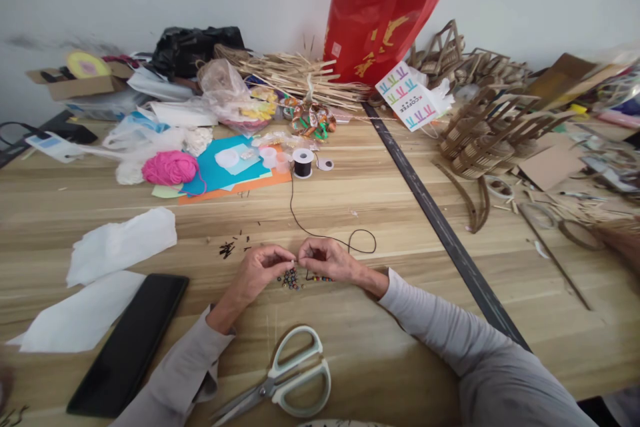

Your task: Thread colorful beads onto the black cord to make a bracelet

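Observation:
My left hand (261, 271) is closed in a pinch, with what looks like a tiny bead between thumb and forefinger. Almost touching it, my right hand (326, 259) pinches the black cord (292, 203), whose very tip is too small to make out. That cord runs from a white-flanged spool (303, 163) and loops on the table to the right of my hands. Loose dark and coloured beads (290, 279) lie just below my fingertips. Under my right hand, a short row of coloured beads (321, 278) appears strung on the cord.
Scissors (295, 377) lie in front of me, beside a black phone-like slab (129, 347) and white paper (123, 243). Short black snippets (227, 249) sit left of my hands. Pink yarn (170, 167), a red bag (383, 13) and small woven baskets (483, 137) stand farther back.

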Demonstrator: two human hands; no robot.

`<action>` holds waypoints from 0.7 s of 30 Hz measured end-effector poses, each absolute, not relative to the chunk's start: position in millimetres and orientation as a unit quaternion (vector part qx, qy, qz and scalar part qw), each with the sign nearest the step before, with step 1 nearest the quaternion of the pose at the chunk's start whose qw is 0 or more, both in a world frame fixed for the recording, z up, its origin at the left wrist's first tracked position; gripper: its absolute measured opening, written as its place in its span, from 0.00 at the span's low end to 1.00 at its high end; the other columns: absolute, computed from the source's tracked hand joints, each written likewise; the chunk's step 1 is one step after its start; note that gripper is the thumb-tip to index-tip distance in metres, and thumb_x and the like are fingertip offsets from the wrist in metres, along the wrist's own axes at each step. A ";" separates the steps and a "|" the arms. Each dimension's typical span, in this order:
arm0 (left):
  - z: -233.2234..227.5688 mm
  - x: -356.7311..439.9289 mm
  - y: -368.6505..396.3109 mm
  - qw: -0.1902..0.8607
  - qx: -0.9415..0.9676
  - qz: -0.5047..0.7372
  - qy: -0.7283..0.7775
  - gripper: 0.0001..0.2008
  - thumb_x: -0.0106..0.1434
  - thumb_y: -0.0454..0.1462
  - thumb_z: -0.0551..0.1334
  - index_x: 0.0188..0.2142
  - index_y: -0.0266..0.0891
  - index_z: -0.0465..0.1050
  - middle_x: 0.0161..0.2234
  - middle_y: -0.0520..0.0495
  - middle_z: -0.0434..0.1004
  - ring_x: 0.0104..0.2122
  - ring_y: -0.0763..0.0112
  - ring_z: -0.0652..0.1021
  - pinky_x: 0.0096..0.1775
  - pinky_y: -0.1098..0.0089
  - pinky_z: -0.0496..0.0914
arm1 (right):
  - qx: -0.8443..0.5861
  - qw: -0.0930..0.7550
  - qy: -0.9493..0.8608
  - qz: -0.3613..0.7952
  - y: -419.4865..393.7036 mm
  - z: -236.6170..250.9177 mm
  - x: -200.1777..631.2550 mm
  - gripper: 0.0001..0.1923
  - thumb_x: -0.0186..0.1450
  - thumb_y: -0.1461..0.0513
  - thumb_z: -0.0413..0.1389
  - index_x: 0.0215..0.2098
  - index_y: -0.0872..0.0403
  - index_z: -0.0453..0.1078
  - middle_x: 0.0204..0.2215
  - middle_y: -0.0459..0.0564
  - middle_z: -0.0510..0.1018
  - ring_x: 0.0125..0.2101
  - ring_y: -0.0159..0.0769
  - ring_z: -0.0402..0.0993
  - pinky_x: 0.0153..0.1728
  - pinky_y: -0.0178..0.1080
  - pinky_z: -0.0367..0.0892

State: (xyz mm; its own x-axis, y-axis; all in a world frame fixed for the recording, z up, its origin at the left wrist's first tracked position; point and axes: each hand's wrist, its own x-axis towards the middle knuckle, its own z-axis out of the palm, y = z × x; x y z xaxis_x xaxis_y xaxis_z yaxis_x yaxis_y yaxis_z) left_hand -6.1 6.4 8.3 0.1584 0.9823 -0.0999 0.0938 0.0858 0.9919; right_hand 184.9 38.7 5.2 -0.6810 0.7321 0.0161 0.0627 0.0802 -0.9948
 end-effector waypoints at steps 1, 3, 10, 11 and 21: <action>8.6 -6.4 6.6 0.539 0.537 0.409 0.504 0.05 0.46 0.34 0.68 0.26 0.34 0.78 0.22 0.48 0.78 0.23 0.72 0.74 0.27 0.74 0.69 | -0.290 0.274 -0.681 0.614 38.5 5.7 185.1 0.13 0.61 0.55 0.56 0.30 0.59 0.66 0.20 0.41 0.63 0.20 0.23 0.55 0.21 0.28 0.53; 9.2 -7.0 6.7 0.536 0.541 0.403 0.508 0.05 0.47 0.34 0.68 0.26 0.34 0.77 0.22 0.48 0.78 0.23 0.71 0.74 0.27 0.74 0.68 | -0.289 0.275 -0.678 0.618 38.1 6.4 185.2 0.13 0.61 0.56 0.56 0.30 0.59 0.66 0.20 0.42 0.64 0.20 0.23 0.56 0.21 0.28 0.53; 8.8 -8.1 6.3 0.540 0.540 0.400 0.507 0.06 0.48 0.35 0.68 0.26 0.34 0.77 0.22 0.49 0.77 0.23 0.72 0.74 0.26 0.74 0.67 | -0.299 0.266 -0.669 0.626 38.1 7.0 186.0 0.14 0.59 0.55 0.58 0.29 0.59 0.66 0.21 0.42 0.65 0.19 0.23 0.56 0.20 0.28 0.52; 8.7 -8.1 6.3 0.540 0.540 0.399 0.507 0.06 0.48 0.35 0.68 0.26 0.34 0.77 0.22 0.49 0.77 0.23 0.72 0.74 0.27 0.74 0.67 | -0.298 0.266 -0.668 0.627 38.2 6.7 186.1 0.13 0.59 0.55 0.58 0.29 0.59 0.66 0.21 0.42 0.65 0.19 0.23 0.56 0.20 0.28 0.53; 11.0 -6.7 7.0 0.536 0.543 0.400 0.508 0.05 0.47 0.35 0.68 0.26 0.35 0.77 0.22 0.49 0.77 0.23 0.72 0.74 0.27 0.74 0.68 | -0.291 0.262 -0.670 0.631 38.3 5.9 186.1 0.12 0.60 0.57 0.57 0.29 0.59 0.66 0.21 0.42 0.65 0.20 0.23 0.57 0.20 0.28 0.54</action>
State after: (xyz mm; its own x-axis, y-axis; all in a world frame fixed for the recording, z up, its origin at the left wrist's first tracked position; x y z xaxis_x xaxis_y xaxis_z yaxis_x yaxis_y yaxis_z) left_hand -6.7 7.0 11.0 0.1641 0.9803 -0.1101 0.1213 0.0907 0.9885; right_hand 186.1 38.3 5.9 -0.6935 0.7203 -0.0148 0.0584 0.0357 -0.9977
